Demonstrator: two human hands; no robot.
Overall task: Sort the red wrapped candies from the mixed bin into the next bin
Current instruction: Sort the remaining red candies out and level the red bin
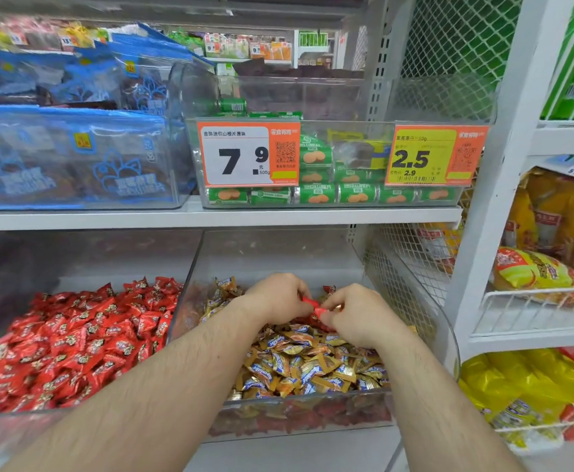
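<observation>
Both hands reach into the clear mixed bin (447, 332) on the lower shelf, over a heap of gold wrapped candies (312, 362). My left hand (275, 296) pinches a red wrapped candy (309, 302) at its fingertips. My right hand (357, 315) pinches another red wrapped candy (320, 313) just below and beside the first. The two hands nearly touch at the back middle of the bin. More red candies show through the bin's lower front wall. To the left stands the neighbouring clear bin (13, 420), piled with red wrapped candies (74, 342).
A white shelf (210, 216) runs overhead with a clear bin of green packets (316, 195) and price tags (248, 155), and blue bags (71, 158) to the left. A wire mesh divider (404, 277) and wire baskets of yellow bags (534, 274) stand to the right.
</observation>
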